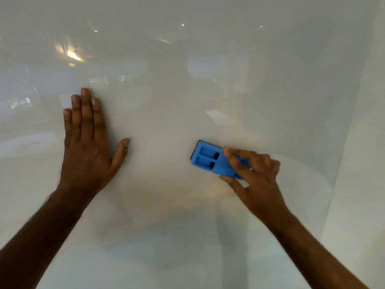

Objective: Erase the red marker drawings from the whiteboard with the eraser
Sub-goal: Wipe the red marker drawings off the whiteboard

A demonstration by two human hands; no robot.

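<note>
A pale wall strip (pixel 362 142) runs down the right edge, with warm and small lamp glints (pixel 73 55) mirrored upper left.

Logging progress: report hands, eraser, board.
Left hand flat on whiteboard. Right hand grips blue eraser. No red marks visible. Nothing in the way.

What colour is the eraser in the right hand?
Blue, with a dark strip at its far edge; the eraser shows in the head view.

Soft, even light; warm glare (pixel 73 55) upper left on the glossy whiteboard (pixel 187 101); slight blur throughout.
</note>
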